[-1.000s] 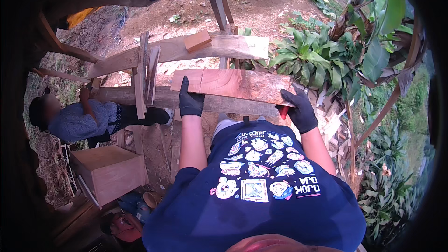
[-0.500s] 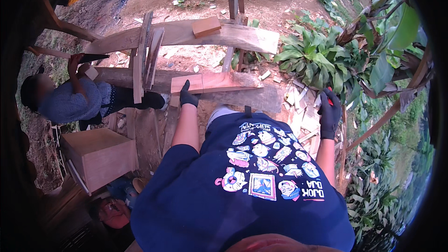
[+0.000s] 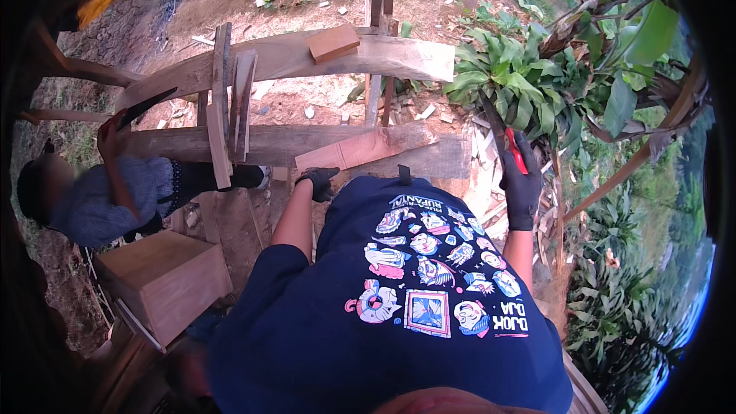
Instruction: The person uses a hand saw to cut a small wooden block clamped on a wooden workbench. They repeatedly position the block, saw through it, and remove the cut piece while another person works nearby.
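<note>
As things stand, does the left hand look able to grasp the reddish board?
Probably yes: the left hand is close beside the reddish board, seems to hold nothing, and nothing visible blocks the way.

On the counter's far plank (image 3: 280,57), a reddish wooden block (image 3: 333,44) lies at the far edge, right of the middle. Narrow boards (image 3: 221,100) cross both planks toward the left end. Beyond that end, a co-worker (image 3: 100,192) in a blue-grey top grips a dark-bladed tool (image 3: 149,106). A pale wooden box (image 3: 165,284) stands near the co-worker; leafy plants (image 3: 502,69) grow past the far plank's right end.
</note>
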`<state>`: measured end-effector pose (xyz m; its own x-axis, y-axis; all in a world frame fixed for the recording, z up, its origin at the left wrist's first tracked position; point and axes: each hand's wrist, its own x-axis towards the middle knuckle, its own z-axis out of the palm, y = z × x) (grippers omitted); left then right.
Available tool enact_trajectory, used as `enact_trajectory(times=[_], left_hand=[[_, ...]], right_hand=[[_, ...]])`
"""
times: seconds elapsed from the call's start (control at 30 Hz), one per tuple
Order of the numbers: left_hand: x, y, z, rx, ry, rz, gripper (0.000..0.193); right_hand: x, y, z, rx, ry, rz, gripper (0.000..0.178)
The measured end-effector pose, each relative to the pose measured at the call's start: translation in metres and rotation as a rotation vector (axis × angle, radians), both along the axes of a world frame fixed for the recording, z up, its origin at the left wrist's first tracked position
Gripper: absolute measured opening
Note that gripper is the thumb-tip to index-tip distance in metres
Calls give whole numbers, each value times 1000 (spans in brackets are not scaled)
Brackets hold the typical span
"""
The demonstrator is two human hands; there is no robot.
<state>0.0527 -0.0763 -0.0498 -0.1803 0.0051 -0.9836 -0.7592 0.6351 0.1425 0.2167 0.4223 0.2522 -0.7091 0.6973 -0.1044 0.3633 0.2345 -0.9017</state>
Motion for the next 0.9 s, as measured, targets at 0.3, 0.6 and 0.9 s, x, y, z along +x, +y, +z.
enact_trajectory(times=[0.3, 0.6, 0.9], left_hand=[[-37, 113, 108, -294, 796, -768, 114], [-10, 181, 36, -464, 820, -1281, 135], [-22, 163, -17, -480, 871, -1174, 111]], right_hand=[[-3, -55, 28, -71, -46, -25, 50], [37, -99, 41, 216, -178, 193, 44], [28, -114, 61, 129, -205, 349, 43]])
